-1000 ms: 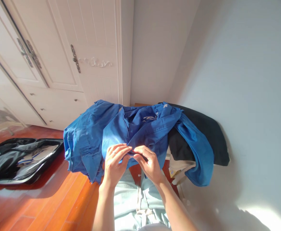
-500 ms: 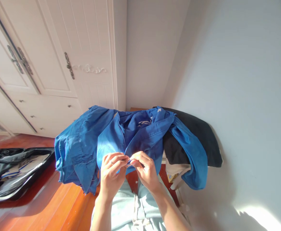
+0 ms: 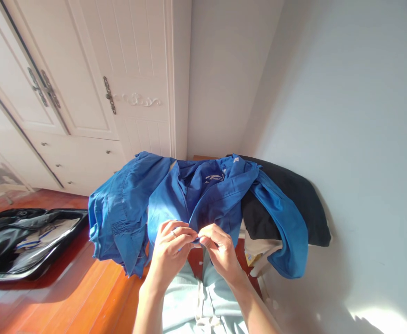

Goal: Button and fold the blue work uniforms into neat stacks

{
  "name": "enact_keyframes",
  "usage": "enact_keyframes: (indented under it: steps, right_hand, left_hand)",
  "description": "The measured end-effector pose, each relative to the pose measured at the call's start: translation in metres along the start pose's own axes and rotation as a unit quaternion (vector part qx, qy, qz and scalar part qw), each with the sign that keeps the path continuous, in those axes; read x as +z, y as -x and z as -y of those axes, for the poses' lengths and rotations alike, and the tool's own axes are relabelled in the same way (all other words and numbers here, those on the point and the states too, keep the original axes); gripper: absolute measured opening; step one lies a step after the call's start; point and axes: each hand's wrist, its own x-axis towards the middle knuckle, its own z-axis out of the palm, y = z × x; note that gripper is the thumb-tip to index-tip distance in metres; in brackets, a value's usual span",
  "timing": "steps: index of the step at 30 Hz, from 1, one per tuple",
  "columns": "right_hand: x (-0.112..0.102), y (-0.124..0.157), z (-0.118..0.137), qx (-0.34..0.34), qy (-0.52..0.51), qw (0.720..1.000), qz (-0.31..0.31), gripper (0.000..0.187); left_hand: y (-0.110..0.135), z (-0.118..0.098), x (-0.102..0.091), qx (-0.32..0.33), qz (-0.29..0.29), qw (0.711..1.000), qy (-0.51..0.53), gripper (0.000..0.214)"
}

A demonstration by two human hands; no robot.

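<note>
- The left hand [image 3: 170, 248] and the right hand [image 3: 222, 253] meet at the near bottom edge of a blue jacket [image 3: 133, 199], just above the person's lap.
- Left grip: fingers curled and pressed together with the thumb, pinching a small piece of the jacket's edge.
- Right grip: fingertips closed on the same spot from the right side. The two sets of fingertips touch or nearly touch.
- What exactly sits between the fingertips is too small to tell.
- The blue jacket is in the middle of the scene, draped in a rumpled heap with its front opening and zipper line running from the hands toward the far side. One sleeve hangs down on the right.
- A black garment [image 3: 293, 195] lies under and to the right of the jacket, against the pale wall [image 3: 345, 116].
- Pale green trousers [image 3: 182, 301] show at the near edge, under the forearms.
- An open black suitcase [image 3: 25, 241] with clothing in it lies on the red-brown wooden floor [image 3: 67, 297] at the left, well apart from the hands.
- A white wardrobe [image 3: 85, 83] with metal handles stands at the far left.
</note>
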Motion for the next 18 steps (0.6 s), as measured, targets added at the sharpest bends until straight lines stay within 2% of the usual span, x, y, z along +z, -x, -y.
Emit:
enact_keyframes:
  steps: [7, 11, 18]
  right_hand:
    - [-0.006, 0.001, 0.000, -0.016, -0.025, 0.998, 0.049, 0.012]
    - [-0.005, -0.001, 0.001, -0.022, -0.010, 0.999, 0.030, 0.012]
    - [-0.003, 0.000, 0.001, -0.033, 0.013, 0.999, 0.008, 0.023]
  left_hand:
    - [0.005, -0.004, 0.004, -0.030, -0.032, 0.999, 0.008, 0.017]
    - [0.004, -0.008, 0.007, -0.025, -0.037, 0.999, -0.006, 0.016]
    - [0.003, -0.011, 0.010, -0.002, -0.044, 0.999, -0.004, 0.015]
